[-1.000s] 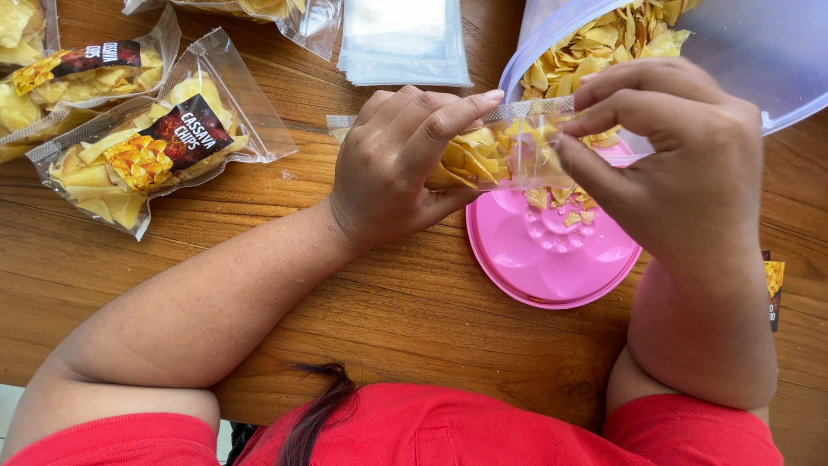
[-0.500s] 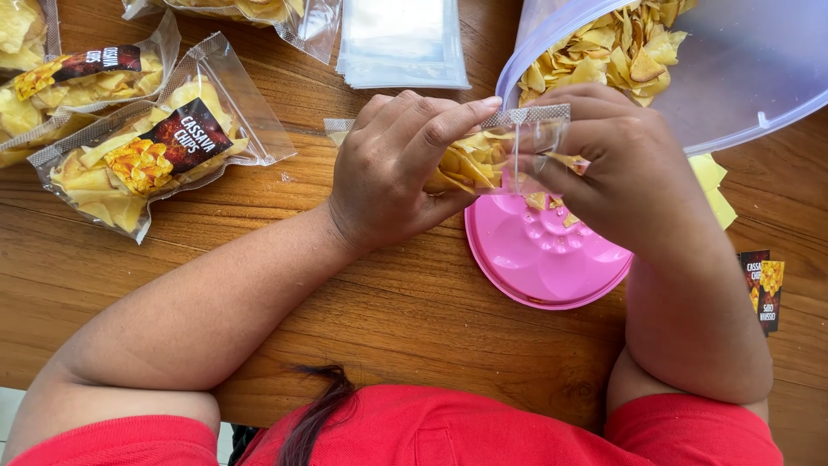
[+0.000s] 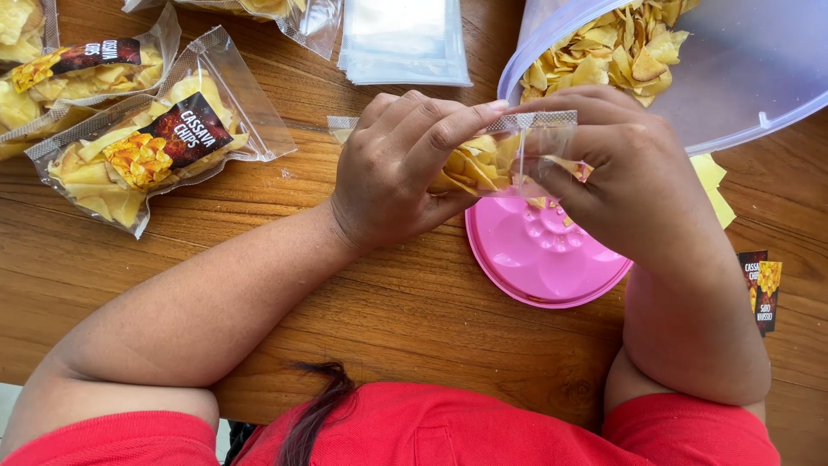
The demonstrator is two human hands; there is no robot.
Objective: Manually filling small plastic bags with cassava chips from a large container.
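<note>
With our left hand [image 3: 392, 173] and right hand [image 3: 625, 177], fingers pinched shut, we hold a clear bag of yellow chips [image 3: 509, 160] above the pink lid [image 3: 539, 259] on the wooden desk [image 3: 414, 302].

One view only, from the head, looking almost straight down over the person's own chest onto the table [image 3: 414, 319]. It sits close: forearms fill the lower frame, the left hand [image 3: 397, 173] and right hand [image 3: 621, 185] meet just above centre. The table's far side runs along the top edge, the near edge along the bottom. No second view shares the scene.
</note>
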